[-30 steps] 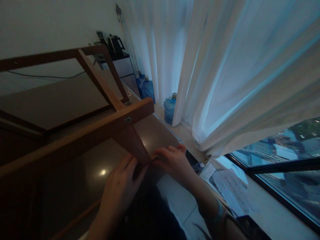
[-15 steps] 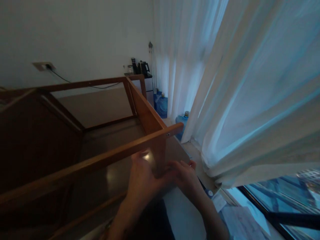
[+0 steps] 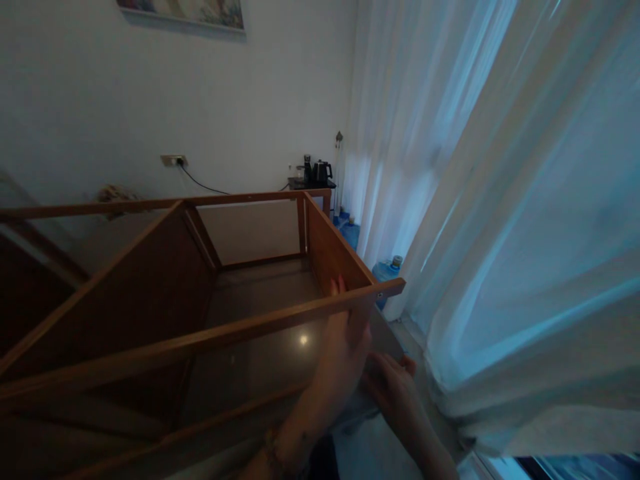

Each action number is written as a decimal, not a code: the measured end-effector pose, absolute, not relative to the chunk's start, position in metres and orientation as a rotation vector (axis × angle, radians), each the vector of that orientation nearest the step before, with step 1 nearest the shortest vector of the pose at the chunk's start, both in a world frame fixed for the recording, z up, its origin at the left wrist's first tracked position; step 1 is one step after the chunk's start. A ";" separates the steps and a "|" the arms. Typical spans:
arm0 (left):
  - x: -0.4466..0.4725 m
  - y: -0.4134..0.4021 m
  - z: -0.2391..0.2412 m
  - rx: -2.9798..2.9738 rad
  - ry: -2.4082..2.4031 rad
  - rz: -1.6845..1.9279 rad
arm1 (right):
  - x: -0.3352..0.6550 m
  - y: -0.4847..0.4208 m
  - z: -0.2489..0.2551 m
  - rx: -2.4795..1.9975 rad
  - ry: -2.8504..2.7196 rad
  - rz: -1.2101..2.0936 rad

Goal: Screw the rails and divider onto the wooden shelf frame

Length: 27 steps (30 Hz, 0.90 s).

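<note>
A brown wooden shelf frame (image 3: 260, 325) lies before me, with a long front rail and an end board (image 3: 340, 243) at its right. My left hand (image 3: 340, 343) reaches up under the front rail near its right end. Its fingertips show behind the rail, stretched along the inner face of the end board, and the thumb stands apart. Lower and to the right, my right hand (image 3: 395, 383) is closed with bent fingers at the frame's lower right corner. Whatever is in those fingers is too dark and small to make out.
White curtains (image 3: 450, 220) hang along the right side. A blue water bottle (image 3: 386, 272) stands beyond the frame's end. On a small cabinet at the back sits a black kettle (image 3: 321, 172). A cord runs from the wall socket (image 3: 173, 161) behind the frame.
My view has tilted up and turned left. My left hand has moved up, with its fingers now extended behind the rail. The right hand stays bent near the lower corner.
</note>
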State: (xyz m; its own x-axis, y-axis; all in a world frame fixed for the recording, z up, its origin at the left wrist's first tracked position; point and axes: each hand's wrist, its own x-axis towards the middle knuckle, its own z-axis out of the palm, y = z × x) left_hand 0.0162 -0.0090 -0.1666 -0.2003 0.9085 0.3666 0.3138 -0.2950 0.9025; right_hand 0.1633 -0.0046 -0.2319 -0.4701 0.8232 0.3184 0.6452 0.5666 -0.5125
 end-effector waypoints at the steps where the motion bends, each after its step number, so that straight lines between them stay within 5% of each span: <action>1: 0.016 -0.010 -0.167 1.540 1.431 1.528 | 0.164 -0.005 -0.232 -1.165 -2.261 0.436; 14: 0.013 -0.017 -0.155 1.644 1.541 1.481 | 0.164 -0.010 -0.227 -1.129 -2.258 0.356; 21: -0.015 -0.035 -0.155 1.859 1.651 1.121 | 0.164 -0.012 -0.220 -1.192 -2.255 0.440; 27: -0.027 -0.044 -0.157 2.120 1.865 0.474 | 0.165 -0.006 -0.215 -1.225 -2.315 0.413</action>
State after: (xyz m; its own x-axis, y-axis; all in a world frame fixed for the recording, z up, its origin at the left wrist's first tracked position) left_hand -0.0267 -0.0443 -0.1575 0.1138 0.9916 0.0618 0.9006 -0.1292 0.4151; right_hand 0.1649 -0.0061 -0.2150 -0.4807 0.8325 0.2757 0.6857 0.5527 -0.4735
